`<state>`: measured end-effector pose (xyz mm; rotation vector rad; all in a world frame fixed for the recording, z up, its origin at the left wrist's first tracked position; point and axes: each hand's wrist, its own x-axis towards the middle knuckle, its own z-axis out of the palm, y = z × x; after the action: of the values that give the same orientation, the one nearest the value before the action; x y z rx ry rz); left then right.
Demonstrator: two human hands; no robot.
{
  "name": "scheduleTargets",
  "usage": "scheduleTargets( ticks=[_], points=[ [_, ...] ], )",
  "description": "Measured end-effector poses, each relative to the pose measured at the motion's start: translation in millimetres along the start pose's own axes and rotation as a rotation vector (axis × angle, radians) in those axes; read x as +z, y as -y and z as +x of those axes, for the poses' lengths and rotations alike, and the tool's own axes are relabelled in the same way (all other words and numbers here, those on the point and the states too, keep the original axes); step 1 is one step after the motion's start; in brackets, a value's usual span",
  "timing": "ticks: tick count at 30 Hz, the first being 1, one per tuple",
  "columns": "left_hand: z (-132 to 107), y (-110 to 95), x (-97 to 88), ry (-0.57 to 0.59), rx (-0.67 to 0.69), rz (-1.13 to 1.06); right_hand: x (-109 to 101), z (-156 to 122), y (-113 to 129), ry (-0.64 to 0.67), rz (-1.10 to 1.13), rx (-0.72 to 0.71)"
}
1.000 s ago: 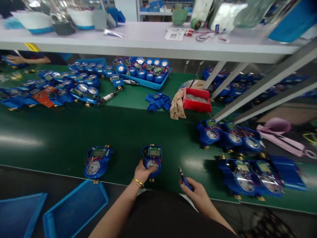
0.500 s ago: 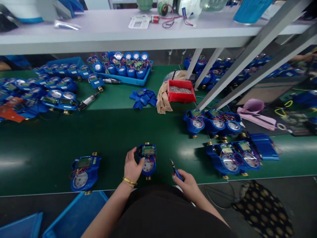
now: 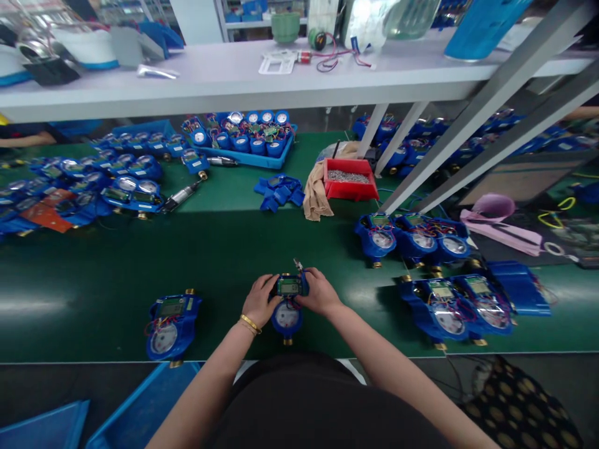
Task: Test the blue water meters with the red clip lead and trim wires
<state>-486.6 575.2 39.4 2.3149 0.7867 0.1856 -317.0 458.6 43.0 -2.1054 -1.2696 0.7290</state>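
Note:
A blue water meter with brass ends, a round dial and a small display board stands on the green bench in front of me. My left hand grips its left side, the thumb by the board. On the opposite side my right hand is closed around blue-handled pliers, and its fingers also touch the meter beside the display. The pliers' metal tip points up and away from me; the palm hides most of the handle. Another open meter lies to the left.
More meters stand on the right. Farther back are blue plastic pieces, a tan cloth, a red bin of small metal parts, a blue tray and an electric screwdriver. Slanted posts and a shelf stand over the bench.
My right hand has moved left with the pliers, from the bare bench to the meter's right side. My left hand stays on the meter. The camera view has shifted slightly.

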Motion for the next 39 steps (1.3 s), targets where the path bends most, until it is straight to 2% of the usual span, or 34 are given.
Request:
scheduleTargets(
  ticks=[7,12,18,24,31,39],
  points=[
    [-1,-3,3.5,-0.157,-0.013,-0.013,-19,12,3,0.004,-0.043,-0.017],
    [-7,-12,3.5,-0.274,0.0,0.075,-29,24,11,0.009,-0.112,0.045],
    [-16,-29,21.2,-0.248,0.044,0.196,-34,29,26,0.05,-0.197,0.111],
    [-10,-36,31.3,-0.237,-0.044,0.293,-35,34,43,0.081,-0.257,0.11],
    [-10,-35,33.4,-0.25,-0.086,0.343,-40,39,57,0.124,-0.296,0.143],
    [-17,-18,27.1,-0.289,0.053,0.304,-45,38,63,0.157,-0.319,0.162]
  ],
)
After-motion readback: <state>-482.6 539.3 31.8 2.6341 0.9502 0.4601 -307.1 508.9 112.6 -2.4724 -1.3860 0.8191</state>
